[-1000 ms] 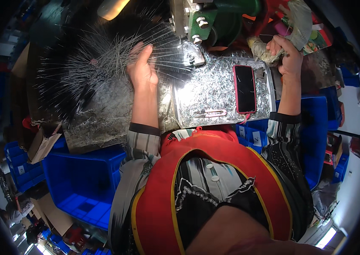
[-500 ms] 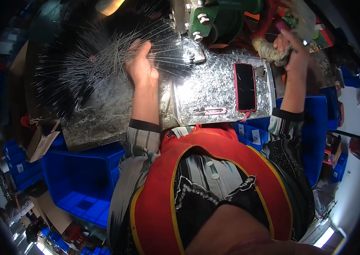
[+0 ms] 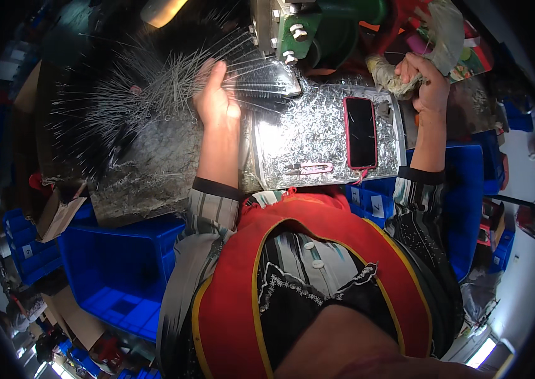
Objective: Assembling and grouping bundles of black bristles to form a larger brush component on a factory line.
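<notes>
A large spread of thin, straight metal wires (image 3: 179, 79) lies on the left of the bench, fanned in many directions. My left hand (image 3: 218, 104) is at its right side, thumb up and fingers partly hidden, closed on a bunch of wires that fans out to the right. At the upper right, my right hand (image 3: 430, 85) is wrapped around a curved handle (image 3: 447, 41) bound in pale, worn cloth. Between the hands stands a green machine (image 3: 337, 25) with a bolted metal block (image 3: 294, 35), close to the wire ends.
A shiny, scratched metal plate (image 3: 305, 136) in front of me carries a phone (image 3: 360, 132) in a red case and small pink thread snips (image 3: 315, 168). Blue bins flank me, one at the left (image 3: 116, 271) and another at the right (image 3: 463, 208). A yellowish lamp (image 3: 161, 11) hangs above.
My right hand's fingers have curled tighter around the wrapped handle, and the hand sits a little lower. The left hand has shifted slightly with its wires. The view has moved a little.
</notes>
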Action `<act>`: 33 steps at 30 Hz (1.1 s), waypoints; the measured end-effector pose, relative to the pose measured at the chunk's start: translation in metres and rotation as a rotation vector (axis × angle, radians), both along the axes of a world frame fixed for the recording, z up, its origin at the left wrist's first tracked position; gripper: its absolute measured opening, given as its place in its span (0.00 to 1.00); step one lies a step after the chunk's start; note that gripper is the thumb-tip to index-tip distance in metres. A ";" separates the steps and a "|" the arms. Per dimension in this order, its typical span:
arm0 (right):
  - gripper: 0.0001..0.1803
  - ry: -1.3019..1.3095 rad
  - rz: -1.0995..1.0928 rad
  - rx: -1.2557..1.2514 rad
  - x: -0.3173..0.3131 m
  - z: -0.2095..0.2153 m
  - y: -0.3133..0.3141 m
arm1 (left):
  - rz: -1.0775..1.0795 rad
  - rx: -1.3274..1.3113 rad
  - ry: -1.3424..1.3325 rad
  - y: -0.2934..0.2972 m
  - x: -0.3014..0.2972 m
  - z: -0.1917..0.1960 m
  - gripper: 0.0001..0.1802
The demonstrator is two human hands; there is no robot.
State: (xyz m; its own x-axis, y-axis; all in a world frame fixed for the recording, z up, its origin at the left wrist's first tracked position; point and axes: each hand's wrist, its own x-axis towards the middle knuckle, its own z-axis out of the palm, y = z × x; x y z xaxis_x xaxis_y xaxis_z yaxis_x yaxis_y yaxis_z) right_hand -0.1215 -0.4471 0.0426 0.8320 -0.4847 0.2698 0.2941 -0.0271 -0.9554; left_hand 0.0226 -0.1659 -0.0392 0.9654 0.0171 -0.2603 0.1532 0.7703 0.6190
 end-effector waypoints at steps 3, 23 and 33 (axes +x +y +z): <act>0.07 -0.011 0.012 -0.016 -0.002 0.000 -0.003 | 0.009 0.052 -0.001 -0.006 -0.001 0.008 0.16; 0.13 -0.302 -0.151 -0.376 0.011 -0.036 0.010 | 0.040 0.168 -0.014 -0.011 0.006 0.007 0.15; 0.10 -0.046 -0.035 -0.017 0.003 -0.002 0.005 | 0.007 0.006 -0.069 0.002 0.008 -0.016 0.12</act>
